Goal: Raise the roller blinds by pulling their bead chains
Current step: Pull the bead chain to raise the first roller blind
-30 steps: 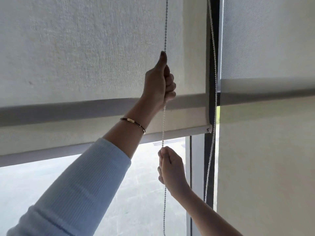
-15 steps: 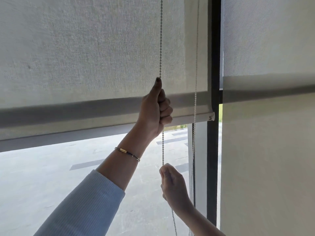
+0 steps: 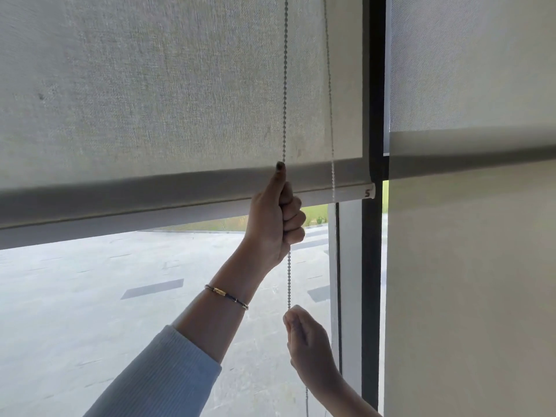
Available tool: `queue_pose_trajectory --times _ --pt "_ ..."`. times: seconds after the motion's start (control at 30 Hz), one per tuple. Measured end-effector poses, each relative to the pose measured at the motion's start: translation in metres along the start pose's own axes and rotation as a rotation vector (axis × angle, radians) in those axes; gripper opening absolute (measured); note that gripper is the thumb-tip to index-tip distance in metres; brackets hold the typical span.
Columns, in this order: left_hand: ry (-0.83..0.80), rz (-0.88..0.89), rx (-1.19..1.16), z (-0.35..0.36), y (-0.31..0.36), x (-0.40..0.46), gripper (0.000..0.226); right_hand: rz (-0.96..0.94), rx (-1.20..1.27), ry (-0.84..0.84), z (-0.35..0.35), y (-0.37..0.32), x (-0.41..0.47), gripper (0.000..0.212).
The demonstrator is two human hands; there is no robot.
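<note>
A pale woven roller blind (image 3: 156, 94) covers the upper part of the left window, its bottom bar (image 3: 168, 203) slanting across the middle. A white bead chain (image 3: 284, 85) hangs in front of it, with a second strand (image 3: 330, 94) nearer the frame. My left hand (image 3: 275, 224) is fisted on the front strand level with the bottom bar, thumb up along the beads. My right hand (image 3: 310, 344) pinches the same strand lower down. A second blind (image 3: 469, 266) to the right of the frame hangs lower.
A dark vertical window frame (image 3: 373, 266) separates the two blinds. Through the uncovered glass I see a grey paved area (image 3: 105, 311) and a strip of grass (image 3: 316, 213). A bracelet (image 3: 226, 296) circles my left wrist.
My left hand has come down along the chain from high on the fabric to the bottom bar. The left blind has risen, showing more of the pavement. My right hand stays low.
</note>
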State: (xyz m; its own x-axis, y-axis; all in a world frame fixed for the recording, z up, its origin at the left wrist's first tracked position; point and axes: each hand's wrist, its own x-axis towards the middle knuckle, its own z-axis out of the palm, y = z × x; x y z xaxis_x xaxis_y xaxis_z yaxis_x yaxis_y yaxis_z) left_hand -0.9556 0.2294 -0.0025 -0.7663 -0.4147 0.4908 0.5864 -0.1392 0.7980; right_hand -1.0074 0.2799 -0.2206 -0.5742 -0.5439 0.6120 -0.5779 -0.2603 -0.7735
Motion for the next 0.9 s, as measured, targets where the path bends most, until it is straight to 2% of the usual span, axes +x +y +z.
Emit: queue_pose_trajectory --times 0.13,0.67,0.8,0.9 --pt "0.039 0.007 0.002 -0.002 -0.007 -0.004 0.055 0.020 0.013 0.011 -0.001 0.004 -0.006 0.029" --pt "0.025 0.048 -0.026 0.006 -0.008 -0.019 0.056 -0.016 -0.004 0.027 0.002 0.003 -0.012 0.029" --pt "0.052 0.001 -0.013 0.007 -0.022 -0.030 0.056 -0.006 -0.032 0.029 0.002 0.012 -0.023 0.037" --pt "0.084 -0.029 -0.003 -0.001 -0.029 -0.034 0.056 0.011 -0.048 0.027 0.002 0.021 -0.033 0.032"
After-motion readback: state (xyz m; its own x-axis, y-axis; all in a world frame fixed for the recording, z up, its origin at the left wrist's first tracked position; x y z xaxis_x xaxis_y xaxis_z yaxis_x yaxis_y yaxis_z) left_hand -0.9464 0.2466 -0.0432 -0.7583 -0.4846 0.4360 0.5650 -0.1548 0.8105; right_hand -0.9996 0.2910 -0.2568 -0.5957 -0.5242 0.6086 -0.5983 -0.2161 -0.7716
